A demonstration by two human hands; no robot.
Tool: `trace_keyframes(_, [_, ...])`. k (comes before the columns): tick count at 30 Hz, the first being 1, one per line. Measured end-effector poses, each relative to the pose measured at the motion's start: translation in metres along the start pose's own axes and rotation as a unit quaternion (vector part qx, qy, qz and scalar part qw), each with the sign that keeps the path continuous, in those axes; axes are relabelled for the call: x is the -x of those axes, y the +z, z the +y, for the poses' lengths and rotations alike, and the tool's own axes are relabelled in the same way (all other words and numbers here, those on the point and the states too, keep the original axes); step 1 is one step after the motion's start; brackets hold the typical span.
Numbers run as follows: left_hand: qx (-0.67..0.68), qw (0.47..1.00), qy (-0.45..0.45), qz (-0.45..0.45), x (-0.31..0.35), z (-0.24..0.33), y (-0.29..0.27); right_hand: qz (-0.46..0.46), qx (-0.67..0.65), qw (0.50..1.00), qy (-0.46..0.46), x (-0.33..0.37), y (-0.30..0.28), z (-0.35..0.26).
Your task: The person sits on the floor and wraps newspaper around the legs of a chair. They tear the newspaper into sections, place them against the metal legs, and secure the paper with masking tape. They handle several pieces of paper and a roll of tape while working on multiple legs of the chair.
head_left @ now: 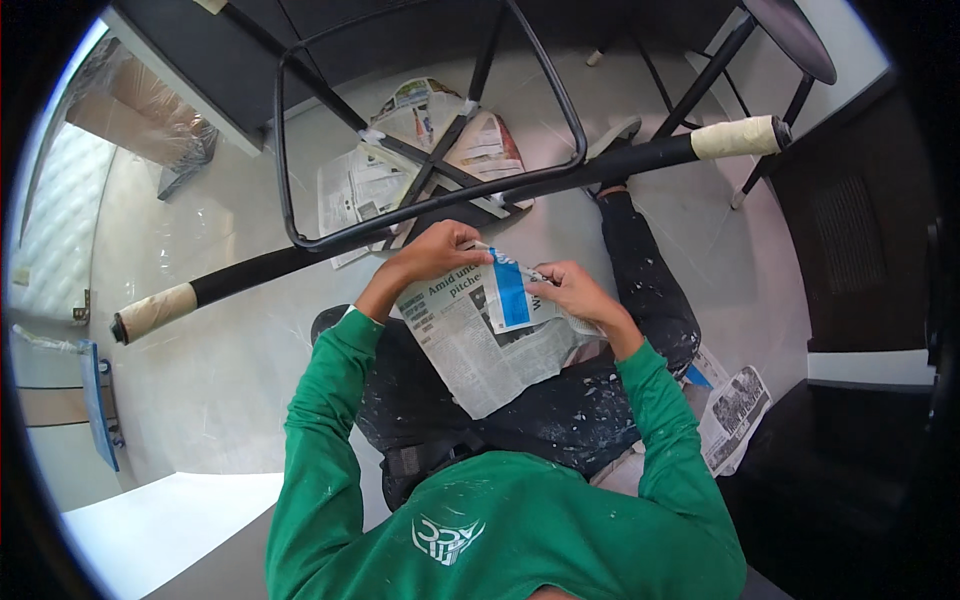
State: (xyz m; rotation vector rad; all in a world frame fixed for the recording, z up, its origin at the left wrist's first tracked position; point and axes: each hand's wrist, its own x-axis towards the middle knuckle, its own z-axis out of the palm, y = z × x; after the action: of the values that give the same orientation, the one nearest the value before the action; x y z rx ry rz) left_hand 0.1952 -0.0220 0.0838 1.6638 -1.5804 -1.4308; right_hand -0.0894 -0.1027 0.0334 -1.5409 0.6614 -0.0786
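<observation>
A sheet of newspaper [470, 365] lies over my lap, its upper right part folded over to show a blue strip. My left hand [440, 252] pinches its top edge. My right hand [578, 292] grips the folded part a little to the right, thumb and fingers closed on the paper. Just beyond my hands, a black metal-framed stool [420, 215] stands upside down, with its seat toward the floor. Cream-coloured wrapping covers the leg end at left [158, 312] and the one at right [738, 138].
Newspaper sheets [350, 190] are spread beneath the stool. More newspaper [735, 415] lies by my right elbow. A second stool [795, 40] stands far right. Plastic-wrapped cardboard [135, 105] is at far left, above a blue-edged object [98, 405]. A dark cabinet [860, 220] borders the right side.
</observation>
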Motion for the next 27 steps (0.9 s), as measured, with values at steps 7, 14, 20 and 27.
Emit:
trace_keyframes(7, [-0.308,0.885,0.15,0.315,0.007,-0.038,0.004,-0.121,-0.23,0.963,0.072,-0.069,-0.002,0.003])
trace_keyframes(14, [-0.41,0.8,0.156,0.409,-0.044,-0.087,-0.017,0.068,-0.169,0.981,0.072,-0.176,-0.017,0.077])
trace_keyframes(20, [-0.335,0.846,0.127,0.394,-0.072,-0.112,0.029,0.15,-0.206,0.964,0.071,-0.214,-0.027,0.12])
trace_keyframes(27, [-0.298,0.821,0.107,0.476,-0.065,-0.191,0.041,0.27,0.206,0.937,-0.08,-0.181,0.028,0.07])
